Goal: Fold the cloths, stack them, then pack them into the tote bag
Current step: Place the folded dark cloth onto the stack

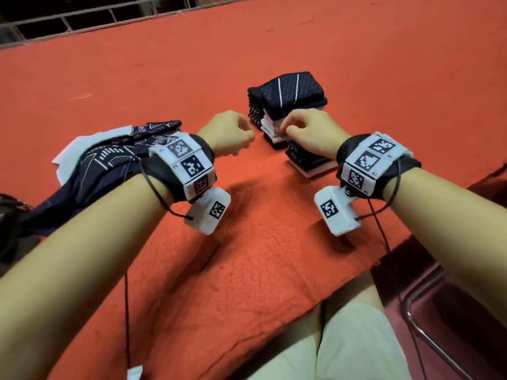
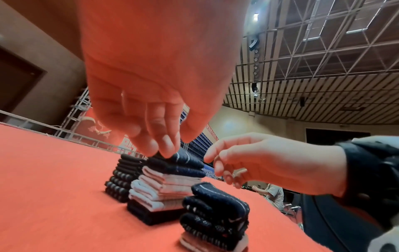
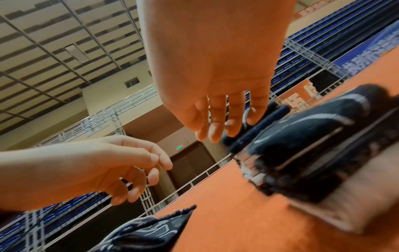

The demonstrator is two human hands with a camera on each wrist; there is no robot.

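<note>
Orange cloth covers the table (image 1: 274, 256) under my view. Folded cloths sit in three stacks (image 1: 288, 111) near the middle, and the tote bag (image 1: 109, 160) lies flat at the left. My right hand (image 1: 310, 133) hangs loosely curled beside the middle stack, gripping nothing. My left hand (image 1: 230, 135) hovers nearby, loosely curled, empty.

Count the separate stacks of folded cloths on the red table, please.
3: a dark far stack, a tall middle stack with white layers, and a short near stack. More could hide behind them.
</note>
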